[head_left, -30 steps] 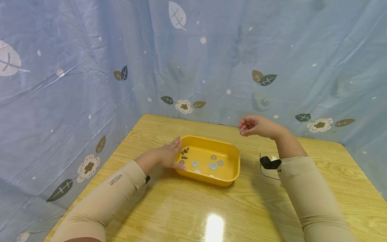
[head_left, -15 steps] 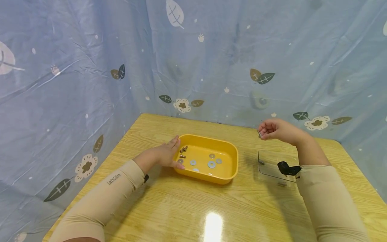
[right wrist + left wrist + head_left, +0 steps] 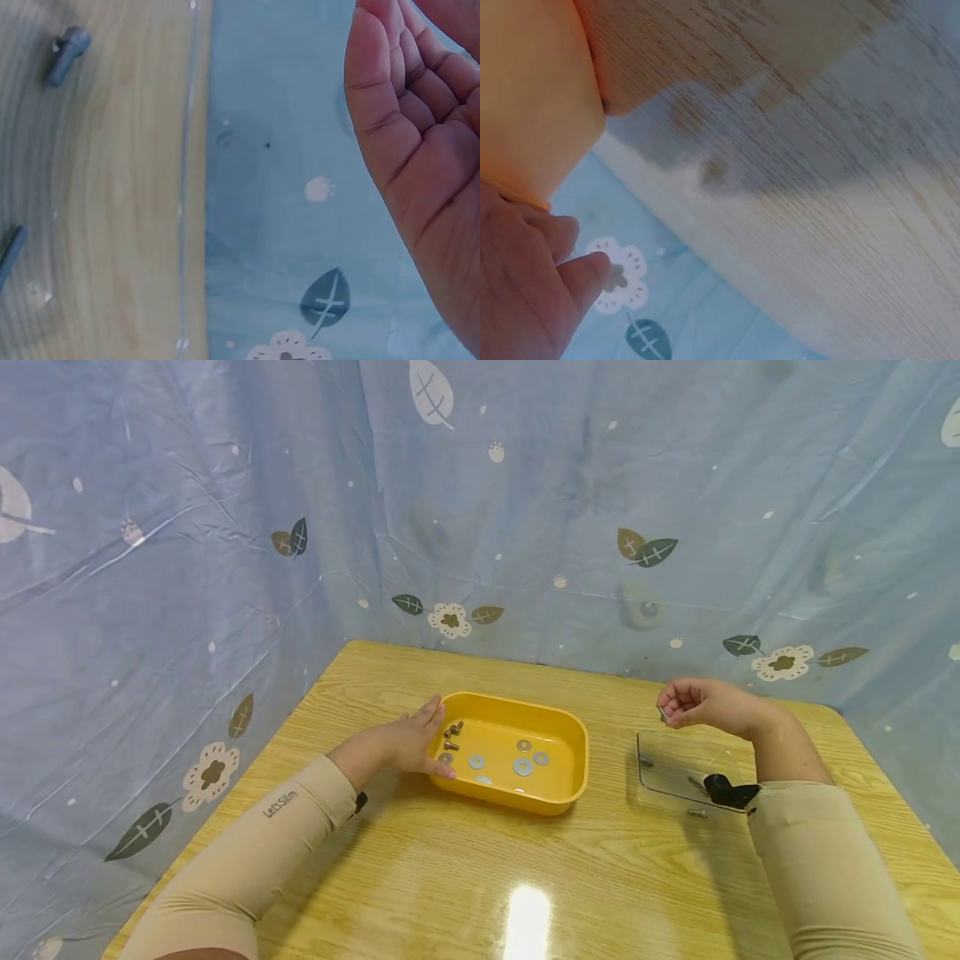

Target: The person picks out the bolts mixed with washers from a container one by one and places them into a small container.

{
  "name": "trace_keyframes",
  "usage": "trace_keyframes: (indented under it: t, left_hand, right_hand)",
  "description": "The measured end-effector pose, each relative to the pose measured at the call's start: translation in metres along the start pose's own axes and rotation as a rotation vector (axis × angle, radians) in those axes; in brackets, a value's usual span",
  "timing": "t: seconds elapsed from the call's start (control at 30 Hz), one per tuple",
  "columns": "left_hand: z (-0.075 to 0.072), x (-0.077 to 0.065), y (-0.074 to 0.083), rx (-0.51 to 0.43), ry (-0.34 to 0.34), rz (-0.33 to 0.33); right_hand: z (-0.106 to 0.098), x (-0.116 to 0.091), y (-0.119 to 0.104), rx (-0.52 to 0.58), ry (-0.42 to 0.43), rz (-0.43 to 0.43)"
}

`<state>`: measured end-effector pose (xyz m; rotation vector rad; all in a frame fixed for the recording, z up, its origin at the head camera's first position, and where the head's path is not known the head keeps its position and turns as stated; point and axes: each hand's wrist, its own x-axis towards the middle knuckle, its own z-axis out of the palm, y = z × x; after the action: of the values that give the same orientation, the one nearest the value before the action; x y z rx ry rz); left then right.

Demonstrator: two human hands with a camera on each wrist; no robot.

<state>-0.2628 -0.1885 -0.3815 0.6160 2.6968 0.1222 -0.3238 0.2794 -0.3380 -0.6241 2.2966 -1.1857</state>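
My left hand (image 3: 408,743) rests on the left end of the yellow tray (image 3: 577,785), fingers straight along its edge and thumb over the rim. In the left wrist view the fingertips touch the tray's outer wall (image 3: 532,97). Inside lie several flat washers (image 3: 522,767) and, at the left end, several small bolts (image 3: 451,746). My right hand (image 3: 708,706) pinches a small slim silver metal piece (image 3: 663,714) above the far side of a clear plastic box (image 3: 638,785). Bolts (image 3: 69,54) lie in that box; the forearm covers its right part.
The wooden table (image 3: 420,877) carries both containers, with a gap of bare wood between them. A patterned blue curtain (image 3: 525,510) hangs behind and along the left. A black wrist camera (image 3: 727,791) overlaps the clear box in the head view.
My right hand has moved right and slightly lower with the metal piece, from beside the tray to above the clear box. The left hand stays on the tray.
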Motion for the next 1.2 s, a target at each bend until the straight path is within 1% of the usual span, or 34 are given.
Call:
trace_keyframes:
  t: [0.2,0.3,0.4,0.63,0.9,1.2]
  left_hand:
    - [-0.001,-0.001,0.0,-0.004,0.005,0.009]
    - [0.0,0.0,-0.001,-0.004,0.006,0.015]
    - [0.0,0.0,-0.001,0.0,0.006,0.018]
    - [0.0,0.001,-0.001,-0.008,0.009,0.023]
    - [0.002,0.002,-0.002,-0.009,0.005,0.009]
    - [0.002,0.003,-0.003,0.005,0.005,0.004]
  right_hand:
    - [-0.002,0.001,0.014,0.048,-0.068,0.039]
    - [-0.001,0.0,0.018,0.036,-0.069,0.076]
    - [0.001,-0.001,0.023,0.024,-0.07,0.092]
    - [0.004,0.001,0.033,0.021,-0.098,0.074]
    - [0.007,0.003,0.039,0.031,-0.115,0.121]
    - [0.005,0.005,0.042,0.05,-0.118,0.114]
